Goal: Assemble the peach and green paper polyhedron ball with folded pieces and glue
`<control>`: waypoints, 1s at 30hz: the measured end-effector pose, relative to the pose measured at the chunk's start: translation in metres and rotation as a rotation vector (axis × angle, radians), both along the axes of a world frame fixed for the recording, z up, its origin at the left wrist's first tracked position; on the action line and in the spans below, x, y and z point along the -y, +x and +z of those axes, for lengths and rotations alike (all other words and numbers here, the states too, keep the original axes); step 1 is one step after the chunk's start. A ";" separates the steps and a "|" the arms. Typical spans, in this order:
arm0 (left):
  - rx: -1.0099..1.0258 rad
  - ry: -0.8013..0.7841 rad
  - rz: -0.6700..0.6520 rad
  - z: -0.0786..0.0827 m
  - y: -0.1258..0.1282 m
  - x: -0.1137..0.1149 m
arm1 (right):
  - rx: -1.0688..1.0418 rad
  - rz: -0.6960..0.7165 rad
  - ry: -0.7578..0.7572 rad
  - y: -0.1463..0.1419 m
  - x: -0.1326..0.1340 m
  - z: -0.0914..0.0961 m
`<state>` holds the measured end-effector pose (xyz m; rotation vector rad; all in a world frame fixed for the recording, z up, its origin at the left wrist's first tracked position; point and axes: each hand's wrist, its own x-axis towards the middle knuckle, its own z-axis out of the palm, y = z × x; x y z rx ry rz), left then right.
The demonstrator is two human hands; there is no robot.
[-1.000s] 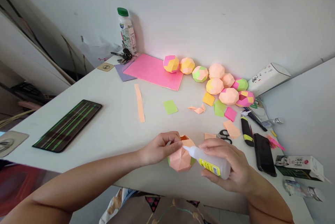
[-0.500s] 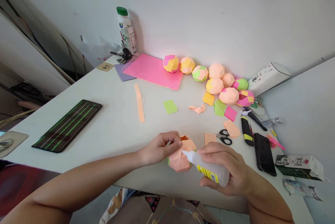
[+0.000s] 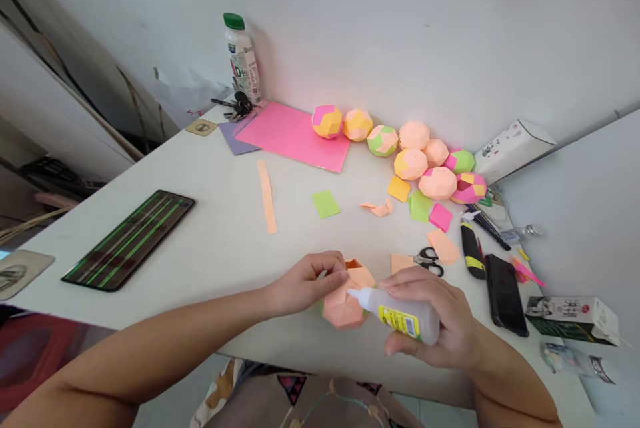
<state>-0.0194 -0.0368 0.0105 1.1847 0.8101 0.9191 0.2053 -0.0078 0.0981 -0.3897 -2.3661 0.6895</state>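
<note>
My left hand (image 3: 307, 281) pinches the top edge of a peach paper ball (image 3: 344, 305) that has an open gap on top, near the front edge of the white table (image 3: 210, 241). My right hand (image 3: 440, 321) is wrapped round a clear glue bottle (image 3: 403, 317) with a yellow label. The bottle lies almost level and its white nozzle touches the ball's right side.
Several finished paper balls (image 3: 420, 161) line the back wall. Paper scraps, scissors (image 3: 429, 260), a marker (image 3: 470, 249) and a black phone (image 3: 505, 293) lie to the right. A pink sheet (image 3: 293, 135), keys and a drink bottle (image 3: 241, 58) stand at the back, a tablet (image 3: 130, 238) at left.
The glue bottle's nozzle slid a little lower down the ball's side, and my right hand shifted slightly. My left hand and the ball stayed put.
</note>
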 end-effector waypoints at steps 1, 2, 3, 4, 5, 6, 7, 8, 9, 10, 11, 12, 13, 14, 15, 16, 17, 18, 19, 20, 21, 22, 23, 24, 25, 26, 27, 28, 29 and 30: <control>0.003 -0.003 -0.003 0.000 0.000 0.000 | -0.011 -0.014 0.004 -0.001 0.000 0.000; 0.007 -0.005 -0.007 0.000 0.000 0.000 | -0.019 -0.031 0.008 -0.002 -0.001 0.001; 0.010 -0.006 -0.012 0.000 0.001 0.000 | -0.024 -0.051 0.010 -0.002 -0.001 0.001; 0.014 -0.005 -0.016 0.000 0.001 0.000 | -0.028 -0.069 0.011 -0.003 -0.001 0.002; 0.015 -0.002 -0.017 0.000 0.001 0.000 | -0.032 -0.086 0.013 -0.003 -0.002 0.003; 0.015 0.001 -0.018 0.000 0.001 0.001 | -0.031 -0.098 0.014 -0.003 -0.002 0.003; 0.014 0.002 -0.017 0.000 0.001 0.001 | -0.031 -0.102 0.014 -0.004 -0.002 0.004; 0.012 0.002 -0.015 -0.001 0.002 0.001 | -0.031 -0.100 0.015 -0.004 -0.001 0.004; 0.012 -0.002 -0.011 -0.001 0.002 0.002 | -0.029 -0.093 0.015 -0.004 -0.001 0.004; 0.013 -0.006 -0.008 -0.002 0.002 0.002 | -0.027 -0.083 0.017 -0.004 -0.001 0.004; 0.017 -0.012 -0.006 -0.002 0.002 0.002 | -0.025 -0.074 0.018 -0.004 0.000 0.004; 0.022 -0.018 -0.006 -0.002 0.002 0.002 | -0.024 -0.065 0.019 -0.005 0.000 0.004; 0.026 -0.023 -0.008 -0.002 0.002 0.002 | -0.024 -0.058 0.021 -0.005 0.000 0.004; 0.030 -0.027 -0.011 -0.002 0.002 0.002 | -0.025 -0.053 0.023 -0.005 0.001 0.004; 0.031 -0.027 -0.015 -0.002 0.002 0.002 | -0.026 -0.052 0.025 -0.005 0.001 0.004; 0.032 -0.025 -0.014 -0.001 0.002 0.002 | -0.026 -0.057 0.028 -0.005 0.001 0.005; 0.030 -0.021 -0.011 -0.001 0.002 0.002 | -0.025 -0.067 0.032 -0.005 0.001 0.005; 0.028 -0.015 -0.009 -0.001 0.002 0.002 | -0.024 -0.080 0.038 -0.005 0.001 0.005; 0.026 -0.011 -0.008 0.000 0.002 0.002 | -0.020 -0.091 0.043 -0.005 0.001 0.006; 0.023 -0.009 -0.009 0.000 0.002 0.002 | -0.016 -0.098 0.049 -0.004 0.001 0.006; 0.022 -0.010 -0.010 0.000 0.002 0.002 | -0.012 -0.101 0.056 -0.005 0.000 0.007; 0.022 -0.013 -0.012 0.000 0.002 0.002 | -0.010 -0.096 0.063 -0.005 0.000 0.007; 0.021 -0.018 -0.015 0.000 0.002 0.001 | -0.009 -0.089 0.069 -0.005 0.001 0.007; 0.021 -0.022 -0.013 0.000 0.002 0.001 | -0.009 -0.078 0.074 -0.005 0.001 0.006; 0.020 -0.024 -0.012 0.000 0.002 0.001 | -0.010 -0.066 0.076 -0.005 0.002 0.006; 0.019 -0.024 -0.010 0.001 0.002 0.002 | -0.012 -0.053 0.078 -0.005 0.003 0.006; 0.020 -0.021 -0.009 0.001 0.002 0.002 | -0.012 -0.041 0.077 -0.005 0.003 0.005; 0.022 -0.015 -0.010 0.001 0.002 0.002 | -0.013 -0.030 0.077 -0.005 0.004 0.005; 0.025 -0.011 -0.012 0.001 0.002 0.002 | -0.012 -0.025 0.078 -0.005 0.005 0.004; 0.028 -0.008 -0.015 0.001 0.002 0.001 | -0.010 -0.026 0.080 -0.005 0.005 0.004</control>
